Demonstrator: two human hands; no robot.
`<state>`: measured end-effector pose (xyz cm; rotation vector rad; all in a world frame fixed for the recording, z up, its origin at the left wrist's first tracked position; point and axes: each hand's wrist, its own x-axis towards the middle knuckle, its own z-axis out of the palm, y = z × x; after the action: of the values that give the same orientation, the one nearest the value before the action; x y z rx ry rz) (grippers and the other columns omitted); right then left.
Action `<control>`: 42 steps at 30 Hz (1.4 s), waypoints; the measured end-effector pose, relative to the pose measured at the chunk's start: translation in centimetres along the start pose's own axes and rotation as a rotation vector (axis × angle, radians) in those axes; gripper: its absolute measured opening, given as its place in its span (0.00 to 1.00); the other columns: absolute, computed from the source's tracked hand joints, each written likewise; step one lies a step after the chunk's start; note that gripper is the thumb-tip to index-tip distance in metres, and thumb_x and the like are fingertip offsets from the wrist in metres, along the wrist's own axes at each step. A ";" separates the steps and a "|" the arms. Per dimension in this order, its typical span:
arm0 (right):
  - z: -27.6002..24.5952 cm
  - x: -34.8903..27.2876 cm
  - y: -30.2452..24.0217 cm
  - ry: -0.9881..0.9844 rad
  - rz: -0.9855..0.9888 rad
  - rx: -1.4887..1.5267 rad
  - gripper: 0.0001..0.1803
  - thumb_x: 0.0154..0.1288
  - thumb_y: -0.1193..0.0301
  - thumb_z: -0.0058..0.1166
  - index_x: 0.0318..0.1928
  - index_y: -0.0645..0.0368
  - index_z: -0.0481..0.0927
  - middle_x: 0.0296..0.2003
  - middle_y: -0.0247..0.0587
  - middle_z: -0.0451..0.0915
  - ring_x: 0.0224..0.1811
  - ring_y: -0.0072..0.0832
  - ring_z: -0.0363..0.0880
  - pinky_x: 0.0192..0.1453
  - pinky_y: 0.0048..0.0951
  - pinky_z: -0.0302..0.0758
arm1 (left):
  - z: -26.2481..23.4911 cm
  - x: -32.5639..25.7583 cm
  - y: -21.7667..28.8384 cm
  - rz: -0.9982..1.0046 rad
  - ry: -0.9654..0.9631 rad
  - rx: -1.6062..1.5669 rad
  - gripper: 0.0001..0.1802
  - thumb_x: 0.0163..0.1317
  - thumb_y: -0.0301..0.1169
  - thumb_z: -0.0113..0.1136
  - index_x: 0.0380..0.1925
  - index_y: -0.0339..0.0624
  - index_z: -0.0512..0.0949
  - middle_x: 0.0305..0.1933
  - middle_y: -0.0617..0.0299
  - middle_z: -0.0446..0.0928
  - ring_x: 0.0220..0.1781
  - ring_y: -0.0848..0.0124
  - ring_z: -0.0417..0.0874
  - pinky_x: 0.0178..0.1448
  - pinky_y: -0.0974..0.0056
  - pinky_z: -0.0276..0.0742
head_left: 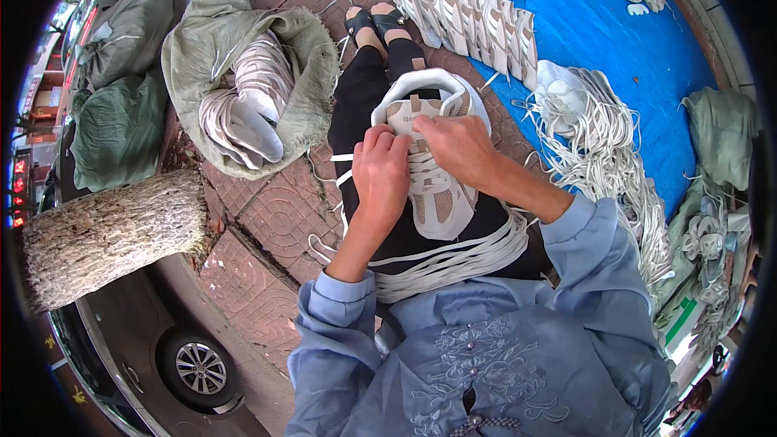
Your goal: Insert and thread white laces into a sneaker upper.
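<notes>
A beige and white shoe upper (pixel 441 206) lies across my lap, its padded collar away from me and its toe pointing toward me. White lacing crosses its middle below the tongue. My left hand (pixel 380 170) is closed at the left eyelet edge, fingers curled beside the tongue. From the right, my right hand (pixel 457 146) pinches at the top of the lacing, its thumb against the tongue. Any lace end between the fingers is hidden. A loose bundle of white shoelaces (pixel 461 263) lies over my thighs, just below the toe.
At the left, an open woven sack (pixel 303 73) holds stacked uppers (pixel 263 73). A tree trunk (pixel 121 235) and a parked car (pixel 129 332) are nearby. On the right, a blue tarp (pixel 623 40) carries rows of uppers (pixel 469 20) and heaped laced uppers (pixel 583 137).
</notes>
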<state>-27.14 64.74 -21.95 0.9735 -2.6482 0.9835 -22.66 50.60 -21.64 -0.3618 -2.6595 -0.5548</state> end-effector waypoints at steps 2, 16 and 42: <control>0.0 -0.1 -0.3 -0.001 0.052 -0.020 0.06 0.47 0.79 0.49 0.28 0.57 0.74 0.18 0.44 0.74 0.22 0.39 0.76 0.24 0.37 0.70 | -0.1 0.4 -0.1 0.024 0.009 -0.042 0.09 0.39 0.22 0.56 0.25 0.40 0.74 0.26 0.58 0.71 0.39 0.64 0.72 0.37 0.62 0.65; 0.3 -0.4 0.8 0.021 0.107 0.264 0.08 0.47 0.79 0.46 0.30 0.58 0.75 0.19 0.48 0.75 0.24 0.43 0.76 0.26 0.40 0.71 | -0.3 1.3 -0.2 0.229 -0.118 0.146 0.06 0.39 0.23 0.53 0.21 0.39 0.70 0.25 0.57 0.70 0.37 0.62 0.71 0.39 0.60 0.65; 0.1 -1.4 0.6 0.020 0.254 0.161 0.07 0.48 0.76 0.51 0.31 0.56 0.74 0.18 0.40 0.75 0.22 0.37 0.76 0.26 0.35 0.71 | 0.2 0.8 0.2 0.243 -0.010 0.087 0.05 0.41 0.24 0.51 0.22 0.39 0.71 0.26 0.57 0.69 0.39 0.63 0.71 0.46 0.59 0.65</control>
<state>-26.44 65.74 -22.82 0.6606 -2.7590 1.2680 -23.37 50.97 -21.36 -0.6511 -2.5880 -0.3618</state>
